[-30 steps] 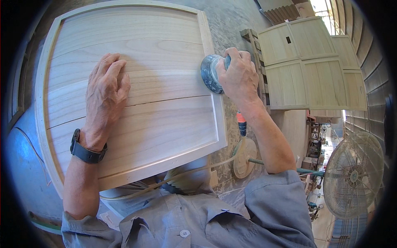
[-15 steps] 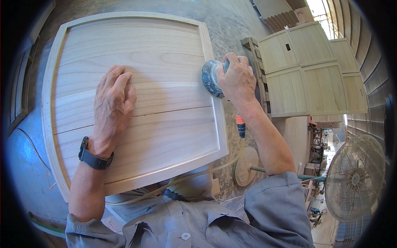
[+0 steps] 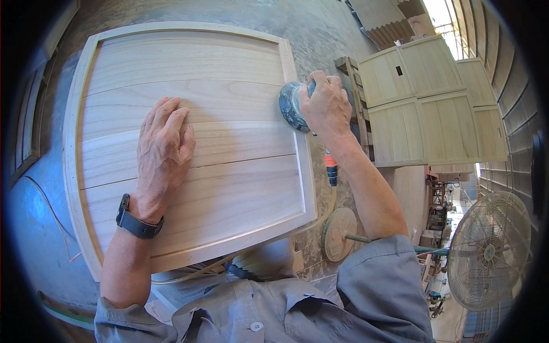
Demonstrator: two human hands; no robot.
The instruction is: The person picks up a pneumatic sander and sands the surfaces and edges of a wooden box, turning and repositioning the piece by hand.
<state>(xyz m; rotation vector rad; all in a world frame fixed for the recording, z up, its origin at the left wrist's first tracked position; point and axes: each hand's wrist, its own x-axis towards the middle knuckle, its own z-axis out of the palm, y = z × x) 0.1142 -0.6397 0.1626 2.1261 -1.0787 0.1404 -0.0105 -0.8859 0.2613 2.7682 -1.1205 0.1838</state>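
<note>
A pale wooden framed panel [image 3: 240, 177] lies in front of me, its boards running across between raised frame strips. My right hand [image 3: 329, 111] is wrapped over the top of a round, blue-grey air sander [image 3: 291, 108], which sits on the panel's right frame strip. An orange and black hose fitting [image 3: 330, 166] hangs below that hand, with a yellowish hose running from it. Resting flat on the middle boards, my left hand [image 3: 163, 143] holds nothing, and its fingers are stretched out. On the left wrist is a dark watch [image 3: 137, 220].
To the right, several stacked wooden panels [image 3: 420, 108] stand by a wooden pallet [image 3: 357, 97]. A large pedestal fan [image 3: 489, 251] is at the lower right, its round base [image 3: 339, 234] near the panel's corner. A thin cable [image 3: 48, 208] lies on the floor at left.
The view has shifted slightly. The sander in my right hand has slid a little farther away along the right frame strip. My left hand stays on the boards.
</note>
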